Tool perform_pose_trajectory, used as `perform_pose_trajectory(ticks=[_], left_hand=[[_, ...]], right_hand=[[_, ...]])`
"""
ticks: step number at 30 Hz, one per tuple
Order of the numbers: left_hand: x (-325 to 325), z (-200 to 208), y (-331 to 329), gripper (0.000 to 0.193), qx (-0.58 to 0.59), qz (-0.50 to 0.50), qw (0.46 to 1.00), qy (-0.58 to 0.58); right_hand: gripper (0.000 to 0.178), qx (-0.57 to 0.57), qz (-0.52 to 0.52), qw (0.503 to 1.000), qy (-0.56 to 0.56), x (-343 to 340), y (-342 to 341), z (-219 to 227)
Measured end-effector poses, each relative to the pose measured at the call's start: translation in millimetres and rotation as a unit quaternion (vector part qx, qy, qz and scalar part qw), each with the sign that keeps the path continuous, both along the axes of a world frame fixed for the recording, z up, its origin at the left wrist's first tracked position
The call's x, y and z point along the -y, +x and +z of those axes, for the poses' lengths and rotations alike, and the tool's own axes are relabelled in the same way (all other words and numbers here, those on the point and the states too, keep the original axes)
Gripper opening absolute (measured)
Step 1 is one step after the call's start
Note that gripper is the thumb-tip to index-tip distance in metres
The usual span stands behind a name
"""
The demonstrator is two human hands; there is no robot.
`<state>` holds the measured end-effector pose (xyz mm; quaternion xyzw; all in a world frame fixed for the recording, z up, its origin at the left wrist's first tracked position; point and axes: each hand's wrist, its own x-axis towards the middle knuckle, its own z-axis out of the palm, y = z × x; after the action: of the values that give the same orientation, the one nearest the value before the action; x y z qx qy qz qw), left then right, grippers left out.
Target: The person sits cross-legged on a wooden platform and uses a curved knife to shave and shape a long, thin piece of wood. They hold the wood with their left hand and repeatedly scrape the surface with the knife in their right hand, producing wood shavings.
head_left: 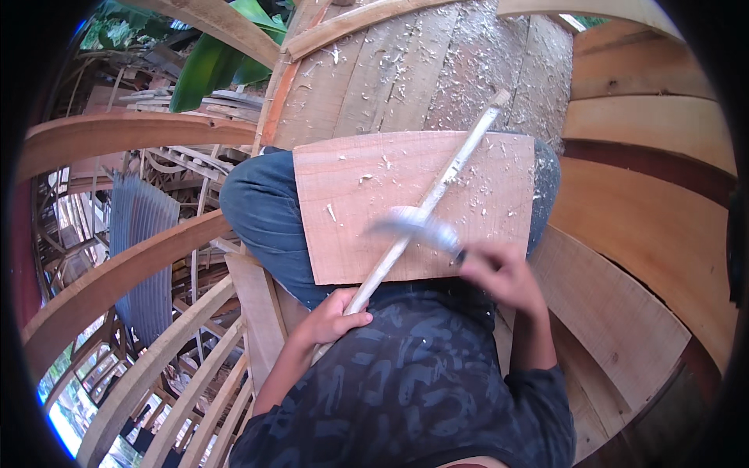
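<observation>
Across my lap lies a flat wooden board (343, 210), sprinkled with pale shavings. A long whittled stick (460, 156) slants over it, its far end resting beyond the board's upper edge. My left hand (335, 320) is wrapped round the stick's near end, close to my belly. On the other side, my right hand (503, 273) is closed on the dark handle of a curved-bladed knife (425, 226). The blade crosses the stick near its middle, smeared by motion; whether it touches the wood I cannot tell.
Planks (390, 70) covered in shavings stretch beyond my knees. Curved timber ribs (133, 281) rise at the left, with a corrugated sheet (144, 249) and piled wood past them. Wide boards (640, 203) wall the right side. A large green leaf (207, 74) hangs at upper left.
</observation>
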<state>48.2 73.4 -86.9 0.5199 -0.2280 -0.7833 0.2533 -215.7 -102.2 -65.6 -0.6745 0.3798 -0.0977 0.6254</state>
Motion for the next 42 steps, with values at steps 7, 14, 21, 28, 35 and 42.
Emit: perform_pose_trajectory(ticks=[7, 14, 21, 28, 35, 42], left_hand=[[-6, -6, -1, 0.027, 0.005, 0.01, 1.0, -0.021], [-6, -6, 0, 0.028, -0.006, 0.015, 1.0, 0.023], [-5, 2, 1, 0.028, -0.025, 0.026, 0.998, 0.044], [-4, 0, 2, 0.033, -0.087, 0.043, 0.993, 0.063], [-7, 1, 1, 0.037, -0.076, 0.045, 0.994, 0.065], [-10, -3, 0, 0.037, -0.085, 0.051, 0.993, 0.067]], right_hand=[[0.027, 0.03, -0.146, 0.989, 0.011, -1, 8, -4], [0.024, 0.044, -0.119, 0.991, 0.047, 12, -19, -2], [0.026, 0.084, -0.395, 0.914, 0.045, 31, -22, -15], [0.031, 0.009, -0.108, 0.991, 0.083, 28, -17, -2], [0.033, 0.019, -0.101, 0.993, 0.061, 21, -13, -10], [0.034, 0.028, -0.086, 0.996, 0.017, 11, 2, -7]])
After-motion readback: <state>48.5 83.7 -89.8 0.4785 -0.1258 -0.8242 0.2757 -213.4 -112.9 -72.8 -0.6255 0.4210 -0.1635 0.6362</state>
